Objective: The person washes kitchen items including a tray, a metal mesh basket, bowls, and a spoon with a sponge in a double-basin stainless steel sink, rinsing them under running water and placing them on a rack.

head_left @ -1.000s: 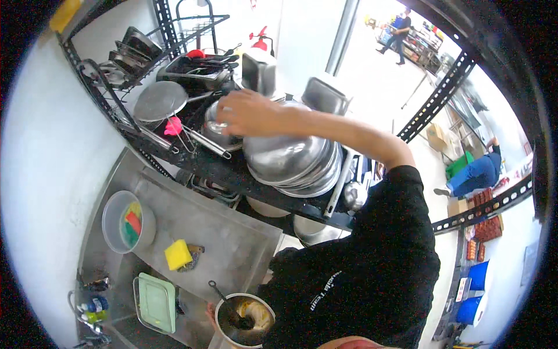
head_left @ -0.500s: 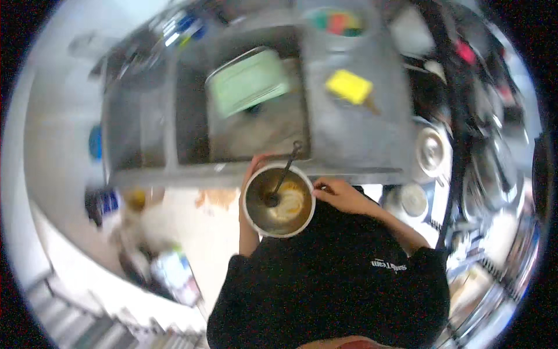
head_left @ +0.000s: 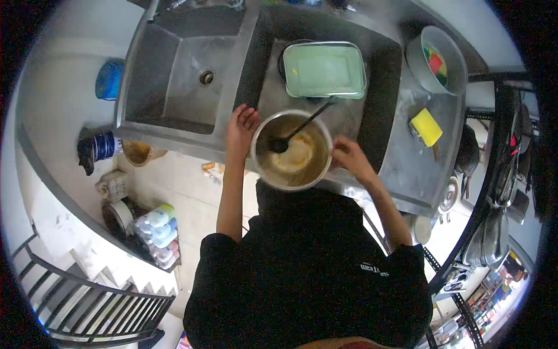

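A round metal bowl point(head_left: 319, 160) is at the front edge of the sink, with cloudy, yellowish residue in its bottom. A black ladle point(head_left: 303, 124) leans inside it, its handle reaching past the far rim. My right hand point(head_left: 350, 158) pinches the bowl's right rim. Beside the left rim, my left hand point(head_left: 243, 127) is raised with its fingers apart, holding nothing. Beyond the bowl, a pale green rectangular container point(head_left: 324, 71) lies in the right sink basin point(head_left: 270, 72).
The left basin point(head_left: 192, 75) has a drain. On the right counter are a yellow sponge point(head_left: 429, 128) and a translucent tub point(head_left: 450, 49) with colourful items. A rack of metal cookware point(head_left: 491, 235) stands at right. Bottles point(head_left: 158, 227) and a stair railing point(head_left: 104, 308) are at left.
My view has swung, and the sink now appears nearer and further right. The bowl has moved forward over the sink's edge. My left hand has come off its side; my right still grips the rim.
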Available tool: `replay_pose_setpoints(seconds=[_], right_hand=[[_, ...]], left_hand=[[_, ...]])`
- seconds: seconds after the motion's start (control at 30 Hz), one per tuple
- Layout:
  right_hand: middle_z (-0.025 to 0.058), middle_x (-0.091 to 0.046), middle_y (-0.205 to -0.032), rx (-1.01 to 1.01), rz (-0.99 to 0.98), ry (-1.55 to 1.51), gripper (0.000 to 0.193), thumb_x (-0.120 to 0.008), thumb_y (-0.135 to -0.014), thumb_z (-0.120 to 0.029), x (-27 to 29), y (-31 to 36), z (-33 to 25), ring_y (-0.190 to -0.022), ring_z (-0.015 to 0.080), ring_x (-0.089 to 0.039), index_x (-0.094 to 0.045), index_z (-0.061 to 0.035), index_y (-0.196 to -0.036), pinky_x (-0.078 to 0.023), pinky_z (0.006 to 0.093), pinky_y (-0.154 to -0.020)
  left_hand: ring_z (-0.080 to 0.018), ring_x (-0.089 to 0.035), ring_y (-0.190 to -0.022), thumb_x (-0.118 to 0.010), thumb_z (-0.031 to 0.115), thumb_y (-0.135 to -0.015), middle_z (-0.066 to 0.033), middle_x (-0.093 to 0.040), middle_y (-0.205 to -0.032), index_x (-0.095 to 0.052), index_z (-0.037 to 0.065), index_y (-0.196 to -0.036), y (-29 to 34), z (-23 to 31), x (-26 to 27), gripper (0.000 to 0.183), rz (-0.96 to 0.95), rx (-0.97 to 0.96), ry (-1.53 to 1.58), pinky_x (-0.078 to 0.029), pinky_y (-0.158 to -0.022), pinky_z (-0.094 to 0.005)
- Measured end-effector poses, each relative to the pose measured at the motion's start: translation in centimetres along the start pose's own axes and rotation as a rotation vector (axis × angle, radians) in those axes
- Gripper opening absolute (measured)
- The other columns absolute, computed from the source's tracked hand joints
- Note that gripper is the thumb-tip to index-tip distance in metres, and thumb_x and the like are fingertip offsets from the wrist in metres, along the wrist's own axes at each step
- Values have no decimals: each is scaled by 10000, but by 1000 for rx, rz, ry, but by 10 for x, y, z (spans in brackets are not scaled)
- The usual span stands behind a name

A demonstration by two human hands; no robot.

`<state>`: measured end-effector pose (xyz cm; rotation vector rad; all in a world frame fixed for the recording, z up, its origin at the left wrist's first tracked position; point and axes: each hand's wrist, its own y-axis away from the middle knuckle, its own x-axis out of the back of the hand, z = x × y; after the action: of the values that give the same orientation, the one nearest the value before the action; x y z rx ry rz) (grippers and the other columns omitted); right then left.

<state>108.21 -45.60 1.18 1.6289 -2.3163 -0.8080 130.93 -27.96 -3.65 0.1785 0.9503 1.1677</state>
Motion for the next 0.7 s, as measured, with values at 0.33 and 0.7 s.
replay_pose_setpoints(seconds=[0.33,0.7], right_hand=[[61,-504,-788,116,509,245,163,-482,-803,-151,130,-196,36,-639,151,-563,-441,2,-840,-512,269,-540],[201,-564,-853,-95,768,1277,251,-558,-727,-207,170,-226,-31,-791,342,-551,-562,13,-847,-448,405,-649]], left_hand=[[-141,-516,-788,-450,291,-812,-26,-539,-859,-490,96,-939,-92,-40,-16,236,-297,13,-682,-404,-751,-306],[-148,-481,-922,-425,277,-829,-63,-501,-1002,-446,59,-1051,-156,-17,-93,312,-75,-67,-394,-367,-811,-281]])
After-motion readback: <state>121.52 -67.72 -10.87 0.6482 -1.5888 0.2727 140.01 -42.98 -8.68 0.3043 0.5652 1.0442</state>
